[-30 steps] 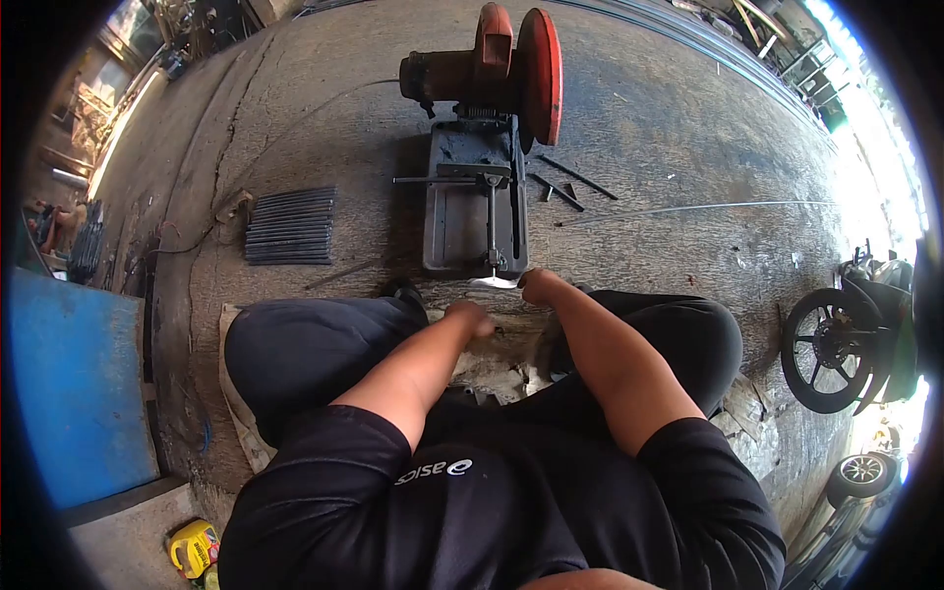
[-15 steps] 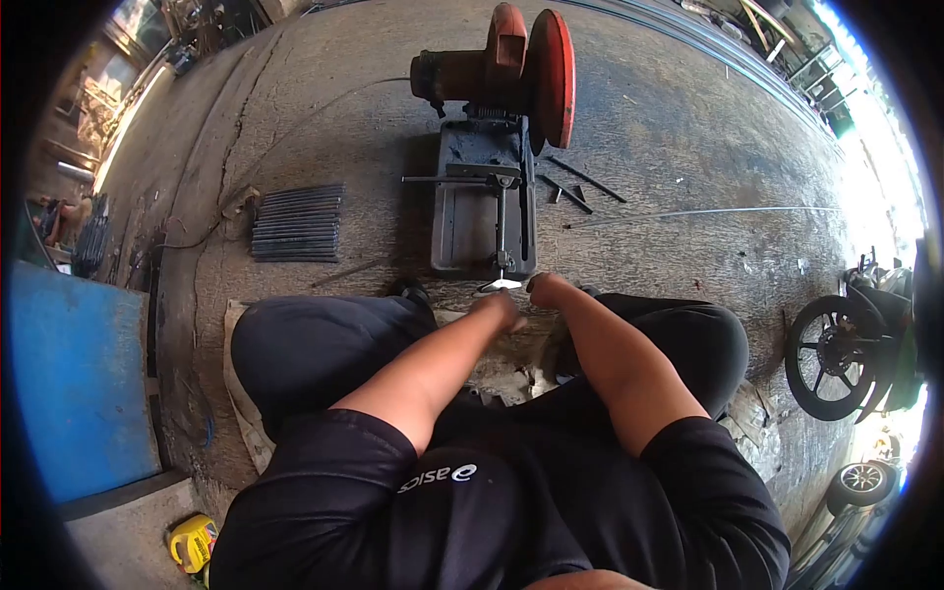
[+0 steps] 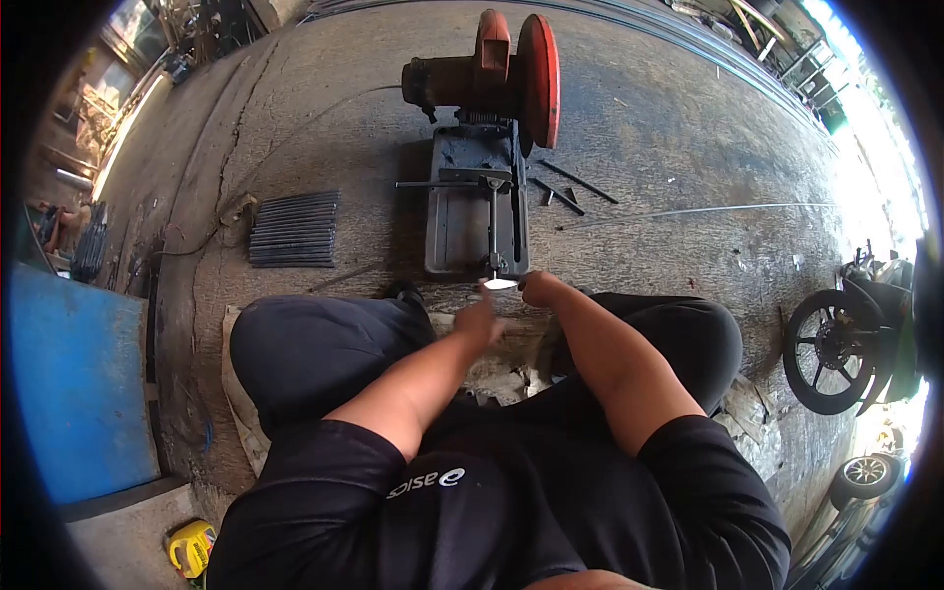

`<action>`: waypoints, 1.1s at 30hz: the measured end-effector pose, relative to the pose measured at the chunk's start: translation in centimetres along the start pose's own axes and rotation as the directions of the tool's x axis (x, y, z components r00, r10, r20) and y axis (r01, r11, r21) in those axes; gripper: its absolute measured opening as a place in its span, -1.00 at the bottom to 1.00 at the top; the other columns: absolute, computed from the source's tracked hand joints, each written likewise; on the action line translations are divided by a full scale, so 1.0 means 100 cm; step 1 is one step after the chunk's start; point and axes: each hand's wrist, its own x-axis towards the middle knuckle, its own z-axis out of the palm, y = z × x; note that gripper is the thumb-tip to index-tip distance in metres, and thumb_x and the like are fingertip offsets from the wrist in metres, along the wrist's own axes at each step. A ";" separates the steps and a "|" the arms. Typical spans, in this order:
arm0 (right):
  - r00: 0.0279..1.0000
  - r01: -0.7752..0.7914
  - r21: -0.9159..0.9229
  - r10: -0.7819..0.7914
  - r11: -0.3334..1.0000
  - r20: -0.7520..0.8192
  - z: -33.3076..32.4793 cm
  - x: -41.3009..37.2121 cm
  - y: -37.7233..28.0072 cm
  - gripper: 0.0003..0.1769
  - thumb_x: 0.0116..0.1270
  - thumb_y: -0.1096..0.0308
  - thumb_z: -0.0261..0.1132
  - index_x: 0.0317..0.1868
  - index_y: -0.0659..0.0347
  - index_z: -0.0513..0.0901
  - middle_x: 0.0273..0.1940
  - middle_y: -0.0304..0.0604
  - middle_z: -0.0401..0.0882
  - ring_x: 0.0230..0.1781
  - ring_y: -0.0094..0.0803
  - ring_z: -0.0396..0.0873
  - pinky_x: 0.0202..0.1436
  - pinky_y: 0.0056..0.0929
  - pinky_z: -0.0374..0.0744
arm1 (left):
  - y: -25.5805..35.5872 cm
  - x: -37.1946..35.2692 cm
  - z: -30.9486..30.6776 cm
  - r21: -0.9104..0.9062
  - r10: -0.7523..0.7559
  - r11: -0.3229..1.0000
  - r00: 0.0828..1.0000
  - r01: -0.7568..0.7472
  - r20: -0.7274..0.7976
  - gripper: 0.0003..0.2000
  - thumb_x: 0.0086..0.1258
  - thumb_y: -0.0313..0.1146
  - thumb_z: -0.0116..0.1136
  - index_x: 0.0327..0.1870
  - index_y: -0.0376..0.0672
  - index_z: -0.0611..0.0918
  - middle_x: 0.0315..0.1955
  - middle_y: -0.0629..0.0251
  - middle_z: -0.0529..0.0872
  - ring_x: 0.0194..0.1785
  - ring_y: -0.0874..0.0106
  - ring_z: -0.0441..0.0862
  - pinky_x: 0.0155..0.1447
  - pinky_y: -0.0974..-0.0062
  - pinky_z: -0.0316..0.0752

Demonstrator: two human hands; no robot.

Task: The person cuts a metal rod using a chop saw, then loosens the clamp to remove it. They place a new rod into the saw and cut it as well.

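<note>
A chop saw with a red blade guard stands on the floor in front of me, its dark metal base toward my knees. Along the base runs a vise screw, ending in a pale crank handle. My left hand, partly blurred, is just below the handle, one finger stretched up to its left end and the others apart. Close by the handle's right end and the base's front corner, my right hand has its fingers curled; what they hold, if anything, is hidden.
Cut dark rods lie in a row at the left. Loose short pieces and a long thin rod lie to the right of the saw. A motorcycle wheel stands at far right, a blue panel at left, a yellow container below.
My left hand has moved left and slightly down from the crank handle, which has turned a little. My right hand stays near the base corner. The whole view has shifted slightly.
</note>
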 end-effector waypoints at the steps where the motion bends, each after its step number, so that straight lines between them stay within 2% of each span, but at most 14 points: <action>1: 1.000 0.011 0.019 -0.010 1.000 -0.023 0.006 0.006 0.003 -0.54 0.12 0.28 0.14 0.06 0.04 0.69 0.05 0.01 0.66 0.09 -0.08 0.61 0.18 -0.23 0.57 | -0.023 0.012 0.011 -0.001 0.000 1.000 1.000 0.000 0.004 -0.22 0.24 -0.23 0.18 0.52 -0.03 0.15 -0.11 -0.04 0.71 -0.06 0.05 0.70 -0.03 0.12 0.58; 2: 1.000 0.010 0.012 -0.010 1.000 -0.025 0.007 0.007 0.005 -0.54 0.12 0.28 0.14 0.06 0.04 0.69 0.05 0.01 0.66 0.09 -0.08 0.61 0.18 -0.23 0.57 | -0.051 0.036 0.028 0.107 0.047 0.990 0.942 -0.088 0.332 -0.33 0.24 -0.20 0.18 0.43 -0.07 0.32 -0.09 0.00 0.72 -0.02 0.06 0.69 0.01 0.12 0.57; 3: 1.000 0.005 -0.048 -0.005 0.999 -0.003 0.005 0.009 0.007 -0.53 0.12 0.29 0.15 0.08 0.04 0.68 0.08 0.00 0.65 0.10 -0.07 0.61 0.17 -0.21 0.56 | -0.053 0.043 0.019 0.182 0.050 0.962 0.781 -0.206 0.623 -0.41 0.23 -0.17 0.17 0.33 -0.10 0.48 -0.07 0.04 0.72 0.02 0.08 0.68 0.05 0.13 0.56; 5: 1.000 -0.007 -0.080 0.008 0.997 0.022 0.011 0.015 0.010 -0.53 0.13 0.29 0.15 0.09 0.05 0.67 0.10 -0.01 0.63 0.11 -0.07 0.60 0.17 -0.20 0.56 | -0.045 0.053 0.018 0.205 -0.025 0.975 0.879 -0.083 0.475 -0.45 0.22 -0.16 0.16 0.28 -0.08 0.53 -0.05 0.07 0.72 0.05 0.07 0.66 0.08 0.12 0.55; 7: 0.981 0.152 -0.381 -0.090 0.912 0.174 0.016 0.023 0.015 -0.57 0.14 0.30 0.15 0.03 0.09 0.71 0.06 0.00 0.65 0.08 -0.05 0.62 0.14 -0.17 0.58 | -0.027 0.039 0.021 0.186 -0.118 0.981 0.939 0.060 0.322 -0.48 0.21 -0.14 0.16 0.23 -0.07 0.59 -0.03 0.09 0.72 0.08 0.06 0.65 0.11 0.12 0.54; 9: 0.977 0.157 -0.384 -0.085 0.910 0.198 0.014 0.018 0.012 -0.60 0.15 0.30 0.15 -0.02 0.11 0.73 0.04 0.01 0.67 0.05 -0.05 0.63 0.11 -0.16 0.59 | -0.014 0.029 0.021 0.152 0.201 0.965 0.975 -0.215 0.098 -0.53 0.21 -0.19 0.11 0.20 -0.01 0.62 -0.03 0.06 0.71 0.06 0.05 0.65 0.09 0.11 0.55; 16: 0.971 0.223 -0.426 -0.162 0.877 0.176 0.026 0.030 0.018 -0.69 0.20 0.32 0.14 -0.15 0.15 0.77 -0.04 0.02 0.71 -0.03 -0.07 0.68 0.01 -0.14 0.63 | -0.002 0.008 0.005 0.085 0.205 0.974 0.978 -0.208 0.045 -0.52 0.24 -0.28 0.08 0.24 0.03 0.59 -0.01 0.07 0.71 0.05 0.08 0.67 0.08 0.10 0.55; 19: 0.965 0.260 -0.467 -0.213 0.845 0.152 0.010 0.006 0.008 -0.70 0.21 0.33 0.14 -0.17 0.18 0.77 -0.06 0.02 0.71 -0.05 -0.05 0.68 0.01 -0.14 0.63 | -0.050 0.038 0.043 0.206 -0.019 0.978 0.985 -0.017 0.170 -0.46 0.22 -0.27 0.13 0.32 0.04 0.52 0.03 0.09 0.69 0.09 0.06 0.65 0.12 0.10 0.53; 21: 0.974 0.226 -0.422 -0.190 0.878 0.126 0.011 0.015 0.011 -0.70 0.22 0.32 0.14 -0.17 0.19 0.77 -0.06 0.02 0.71 -0.05 -0.05 0.68 0.00 -0.13 0.63 | -0.069 0.051 0.058 0.465 -0.036 0.848 0.848 -0.253 0.528 -0.49 0.19 -0.27 0.16 0.25 0.00 0.57 0.04 0.11 0.69 0.13 0.08 0.62 0.15 0.11 0.52; 23: 0.980 0.194 -0.354 -0.164 0.915 0.112 0.023 0.021 0.017 -0.70 0.22 0.32 0.14 -0.18 0.20 0.76 -0.06 0.03 0.71 -0.05 -0.05 0.68 0.00 -0.13 0.63 | -0.040 0.034 0.028 0.331 -0.058 0.938 0.890 -0.107 0.452 -0.53 0.23 -0.23 0.12 0.23 0.00 0.60 0.09 0.10 0.66 0.16 0.08 0.60 0.18 0.09 0.50; 25: 0.982 0.177 -0.331 -0.141 0.927 0.130 0.025 0.027 0.018 -0.68 0.22 0.32 0.12 -0.16 0.20 0.76 -0.03 0.04 0.70 -0.03 -0.03 0.67 0.01 -0.13 0.62 | -0.024 0.028 0.026 0.102 0.251 0.963 0.968 -0.251 0.014 -0.43 0.26 -0.13 0.11 0.33 -0.07 0.48 -0.11 0.05 0.71 -0.02 0.01 0.66 0.06 0.01 0.51; 29: 0.988 0.134 -0.340 -0.101 0.931 0.114 0.022 0.020 0.014 -0.67 0.21 0.32 0.12 -0.15 0.21 0.76 -0.03 0.04 0.69 -0.02 -0.03 0.66 0.02 -0.14 0.61 | -0.001 0.012 0.008 0.108 0.252 0.961 0.967 -0.255 0.045 -0.24 0.26 -0.13 0.12 0.52 0.02 0.15 -0.16 0.05 0.72 -0.04 0.02 0.66 0.05 0.02 0.52; 32: 0.990 0.039 -0.250 -0.004 0.967 0.139 0.016 0.019 0.010 -0.66 0.19 0.31 0.14 -0.13 0.22 0.75 -0.03 0.04 0.69 -0.01 -0.02 0.65 0.03 -0.13 0.61 | -0.002 0.012 0.007 0.004 0.045 0.999 0.998 -0.045 -0.041 -0.23 0.31 -0.18 0.05 0.56 0.14 0.02 0.08 -0.04 0.64 0.10 0.01 0.63 0.16 0.10 0.52; 33: 0.993 0.022 -0.217 0.004 0.976 0.117 0.012 0.014 0.006 -0.66 0.19 0.30 0.15 -0.12 0.21 0.75 -0.02 0.04 0.69 0.00 -0.02 0.65 0.04 -0.12 0.60 | -0.005 0.015 0.007 -0.013 -0.066 0.998 0.996 0.067 0.062 -0.24 0.32 -0.17 0.04 0.55 0.13 0.04 0.10 -0.03 0.63 0.11 0.01 0.62 0.16 0.09 0.52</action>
